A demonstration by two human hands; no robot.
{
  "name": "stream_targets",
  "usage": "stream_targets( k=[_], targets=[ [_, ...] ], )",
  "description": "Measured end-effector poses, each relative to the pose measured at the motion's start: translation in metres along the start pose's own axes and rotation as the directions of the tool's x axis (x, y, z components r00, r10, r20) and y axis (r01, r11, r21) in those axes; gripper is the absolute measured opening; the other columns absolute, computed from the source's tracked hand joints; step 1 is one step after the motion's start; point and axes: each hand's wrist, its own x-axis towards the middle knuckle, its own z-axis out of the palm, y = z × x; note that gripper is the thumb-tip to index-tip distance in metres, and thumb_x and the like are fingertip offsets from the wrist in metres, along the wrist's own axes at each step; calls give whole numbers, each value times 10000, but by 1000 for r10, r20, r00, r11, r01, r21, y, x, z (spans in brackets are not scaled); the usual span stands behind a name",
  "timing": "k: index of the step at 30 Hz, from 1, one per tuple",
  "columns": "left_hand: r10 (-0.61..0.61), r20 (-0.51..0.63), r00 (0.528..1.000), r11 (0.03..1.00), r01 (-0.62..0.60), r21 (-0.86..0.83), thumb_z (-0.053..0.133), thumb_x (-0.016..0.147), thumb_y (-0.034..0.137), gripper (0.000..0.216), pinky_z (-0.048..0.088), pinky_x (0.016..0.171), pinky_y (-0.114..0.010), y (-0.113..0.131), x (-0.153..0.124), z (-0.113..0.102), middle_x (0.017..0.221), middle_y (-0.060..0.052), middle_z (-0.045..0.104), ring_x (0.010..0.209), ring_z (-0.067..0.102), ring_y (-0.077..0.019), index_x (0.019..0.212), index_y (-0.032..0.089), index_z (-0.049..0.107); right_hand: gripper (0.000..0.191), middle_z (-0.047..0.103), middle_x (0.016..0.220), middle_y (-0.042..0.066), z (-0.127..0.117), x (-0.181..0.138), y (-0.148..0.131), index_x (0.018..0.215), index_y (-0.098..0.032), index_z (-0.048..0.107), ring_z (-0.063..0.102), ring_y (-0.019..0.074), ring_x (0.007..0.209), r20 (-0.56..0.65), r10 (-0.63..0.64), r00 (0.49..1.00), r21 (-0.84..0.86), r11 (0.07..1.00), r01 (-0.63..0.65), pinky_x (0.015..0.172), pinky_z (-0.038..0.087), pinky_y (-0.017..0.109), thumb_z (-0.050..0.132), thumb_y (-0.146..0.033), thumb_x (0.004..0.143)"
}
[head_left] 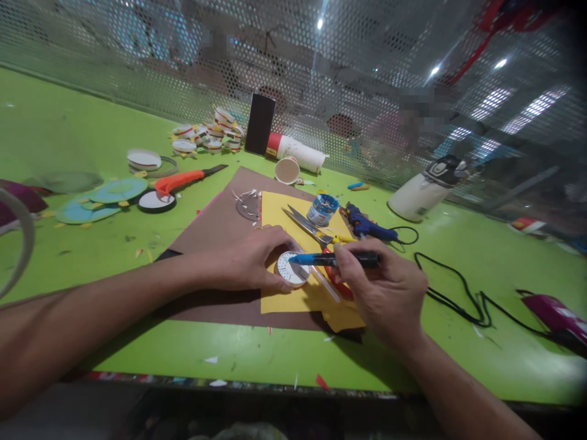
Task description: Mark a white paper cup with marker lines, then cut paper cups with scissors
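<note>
My left hand (pixel 263 260) pinches a small round white disc (pixel 288 273), its face covered in blue dots and a few dark lines. In my right hand (pixel 387 290) is a marker (pixel 321 260) with a blue tip end and black barrel; its tip meets the disc's face, or hovers just over it. Under the hands lies a yellow sheet (pixel 279 302) on top of brown paper (pixel 215 235). Scissors (pixel 307 226) with red handles rest on the yellow sheet, partly hidden by my right hand. Beside them stands a small jar (pixel 322 211) with blue smears.
A blue glue gun (pixel 369 226) and its black cord (pixel 454 272) lie to the right. At the left are an orange-handled cutter (pixel 183 179) and pale blue discs (pixel 103 198). Farther back are paper cups (pixel 298 153), a dark upright phone-like slab (pixel 260 124) and a white canister (pixel 415 195).
</note>
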Motion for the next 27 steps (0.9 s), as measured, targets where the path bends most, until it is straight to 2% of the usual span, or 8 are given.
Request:
stream_targets(
  k=[27],
  targets=[
    [27, -9, 1000, 1000, -27, 13, 706, 778, 500, 458, 450, 800, -356, -4, 2, 2, 1050, -55, 628, 956, 571, -240, 1100, 187, 617, 153, 677, 622, -3, 0, -2, 2, 815, -166, 690, 592, 106, 482, 16, 53, 998, -7, 999, -52, 471, 480, 226, 686, -302, 885]
  ],
)
